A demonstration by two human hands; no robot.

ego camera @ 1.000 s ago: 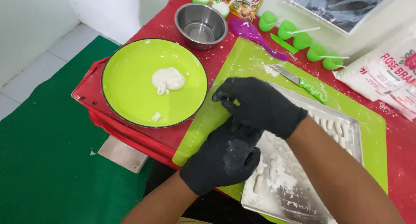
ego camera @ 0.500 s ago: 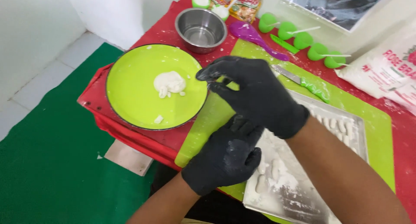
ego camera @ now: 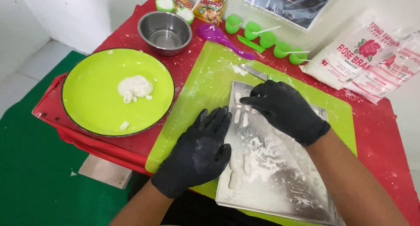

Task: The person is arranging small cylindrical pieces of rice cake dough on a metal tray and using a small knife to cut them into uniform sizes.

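On the floured metal tray [ego camera: 280, 195] — two gloved hands, left hand [ego camera: 202, 149], right hand [ego camera: 282, 110]

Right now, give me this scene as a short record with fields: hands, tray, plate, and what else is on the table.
left hand: black glove, resting flat at the tray's left edge
right hand: black glove, fingertips at dough pieces near the tray's top
tray: metal, floured, on a green mat
plate: green, holds a dough lump
behind: steel bowl, purple spoon, flour bags

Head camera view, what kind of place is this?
Probably a home food-making corner: a low red table holds a floured metal tray of dough pieces, flour bags, and a green plate with dough.
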